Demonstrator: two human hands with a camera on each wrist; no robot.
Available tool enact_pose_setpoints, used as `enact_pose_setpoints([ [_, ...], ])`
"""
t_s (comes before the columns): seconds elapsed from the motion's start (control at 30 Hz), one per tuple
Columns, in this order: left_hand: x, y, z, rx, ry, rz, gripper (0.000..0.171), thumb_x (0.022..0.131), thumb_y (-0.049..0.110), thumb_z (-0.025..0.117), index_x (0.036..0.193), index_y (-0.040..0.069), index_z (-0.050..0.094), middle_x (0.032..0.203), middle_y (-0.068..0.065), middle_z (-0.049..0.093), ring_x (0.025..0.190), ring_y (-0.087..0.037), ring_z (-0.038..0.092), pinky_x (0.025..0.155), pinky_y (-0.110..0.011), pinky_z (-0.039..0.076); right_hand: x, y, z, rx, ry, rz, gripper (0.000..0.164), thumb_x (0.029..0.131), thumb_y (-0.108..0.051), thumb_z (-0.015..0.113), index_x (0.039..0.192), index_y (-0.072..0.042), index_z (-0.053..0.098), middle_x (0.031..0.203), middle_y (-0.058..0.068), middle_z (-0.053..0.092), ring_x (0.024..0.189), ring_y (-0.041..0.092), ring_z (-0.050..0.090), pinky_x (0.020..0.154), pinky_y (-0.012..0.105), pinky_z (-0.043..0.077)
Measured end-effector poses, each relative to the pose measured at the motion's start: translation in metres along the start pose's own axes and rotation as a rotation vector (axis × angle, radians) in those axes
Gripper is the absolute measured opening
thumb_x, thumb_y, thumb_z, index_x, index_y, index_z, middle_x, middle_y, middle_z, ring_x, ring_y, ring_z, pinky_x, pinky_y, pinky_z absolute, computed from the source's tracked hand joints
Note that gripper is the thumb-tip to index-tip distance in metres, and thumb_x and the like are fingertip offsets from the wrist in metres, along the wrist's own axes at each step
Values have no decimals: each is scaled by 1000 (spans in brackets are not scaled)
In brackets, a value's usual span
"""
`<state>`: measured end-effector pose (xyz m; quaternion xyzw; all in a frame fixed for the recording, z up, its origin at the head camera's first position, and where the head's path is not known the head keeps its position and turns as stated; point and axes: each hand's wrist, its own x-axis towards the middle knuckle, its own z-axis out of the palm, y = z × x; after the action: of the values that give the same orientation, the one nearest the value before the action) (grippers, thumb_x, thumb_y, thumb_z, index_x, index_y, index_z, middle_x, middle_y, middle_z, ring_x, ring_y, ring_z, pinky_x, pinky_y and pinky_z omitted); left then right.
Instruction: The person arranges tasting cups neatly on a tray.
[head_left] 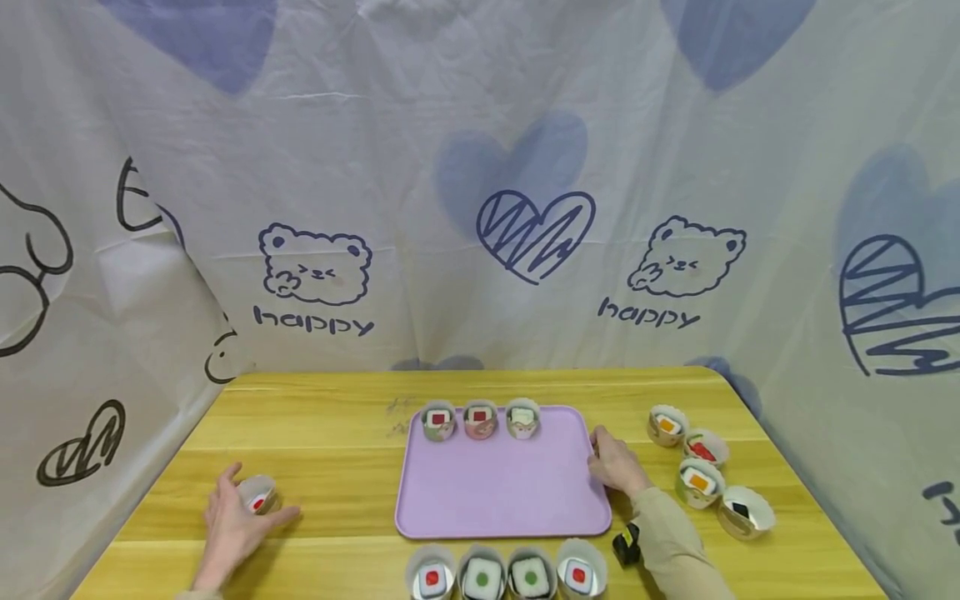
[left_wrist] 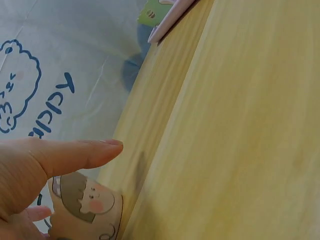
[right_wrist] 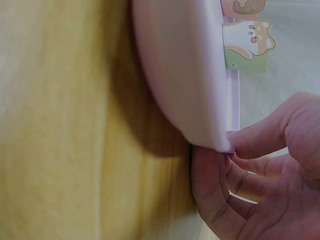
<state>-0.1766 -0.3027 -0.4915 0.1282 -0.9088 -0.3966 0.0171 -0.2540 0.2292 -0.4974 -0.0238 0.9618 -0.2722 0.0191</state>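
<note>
My left hand (head_left: 232, 523) is at the left of the table, thumb and fingers spread around a small paper cup (head_left: 269, 492) with a red-and-white piece inside. In the left wrist view the thumb is straight and apart from the cup (left_wrist: 85, 207), which has a cartoon face on its side. At the right edge of the lilac tray (head_left: 502, 487), my right hand (head_left: 618, 467) pinches the rim between thumb and fingers, as the right wrist view shows. Three cups holding sushi-like pieces stand along the tray's far edge, the middle one pink (head_left: 480, 427).
Several cups with green- or red-centred pieces line up before the tray, among them a cup (head_left: 580, 569) at the right end. More cups cluster at the right, one being a green cup (head_left: 698, 493). A small black piece (head_left: 626, 544) lies beside the right sleeve (head_left: 678, 546).
</note>
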Motion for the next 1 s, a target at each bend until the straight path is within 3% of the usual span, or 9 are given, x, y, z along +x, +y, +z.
enact_pose_setpoints([
  [0.27, 5, -12, -8, -7, -66, -29, 117, 78, 20, 83, 153, -12, -1, 147, -46, 23, 128, -58, 35, 107, -69, 33, 0, 0, 0, 3, -10, 6, 20, 89, -4, 55, 108, 1, 52, 88, 12, 59, 78, 25, 55, 70, 39, 46],
  [0.37, 5, -17, -10, 0, -78, -28, 110, 79, 19, 81, 152, -13, 6, 146, -46, 26, 127, -58, 38, 105, -68, 35, 1, -1, 0, 3, -9, 4, 20, 89, -4, 55, 108, 1, 52, 89, 12, 59, 78, 25, 55, 71, 40, 47],
  [0.6, 6, -23, -12, 55, -39, 6, 92, 79, 25, 82, 142, -18, 30, 135, -43, 44, 117, -53, 51, 94, -60, 46, 0, 0, 0, 5, -9, 4, 21, 89, -4, 55, 108, 1, 52, 89, 12, 59, 78, 25, 56, 71, 41, 47],
  [0.77, 6, -23, -13, 69, -53, 12, 91, 81, 28, 82, 141, -19, 32, 134, -44, 46, 114, -53, 53, 89, -57, 49, -1, -1, -1, 12, -14, 8, 21, 89, -4, 55, 109, 1, 52, 87, 11, 58, 77, 25, 55, 70, 39, 46],
  [1.0, 7, -20, -11, 74, -34, 21, 92, 80, 29, 82, 141, -19, 33, 134, -44, 46, 115, -55, 52, 91, -59, 48, -1, -1, -2, 10, -7, 0, 20, 89, -4, 55, 108, 1, 52, 86, 10, 58, 76, 25, 55, 68, 39, 45],
])
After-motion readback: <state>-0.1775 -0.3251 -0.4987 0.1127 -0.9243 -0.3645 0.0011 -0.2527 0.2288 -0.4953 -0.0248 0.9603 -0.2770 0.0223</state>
